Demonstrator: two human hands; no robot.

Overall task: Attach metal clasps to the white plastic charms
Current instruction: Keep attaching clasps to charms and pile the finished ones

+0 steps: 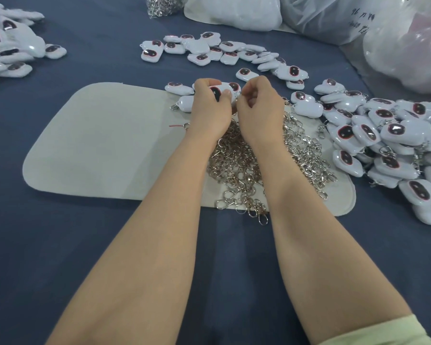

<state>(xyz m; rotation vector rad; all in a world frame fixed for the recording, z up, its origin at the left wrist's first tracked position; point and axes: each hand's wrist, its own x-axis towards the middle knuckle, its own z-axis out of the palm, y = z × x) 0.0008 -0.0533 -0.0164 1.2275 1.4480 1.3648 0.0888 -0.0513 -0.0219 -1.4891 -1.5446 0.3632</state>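
Head view: gripping white charm [225,88] with left hand [210,108], pinching clasp [238,93] at its edge with right hand [258,105], above clasp pile [237,168] on mat [97,140], middle of desk [60,245].

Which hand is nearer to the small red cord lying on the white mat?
Left. The left hand, gripping a white charm, is just right of the red cord; the right hand, pinching a metal clasp, lies farther right.
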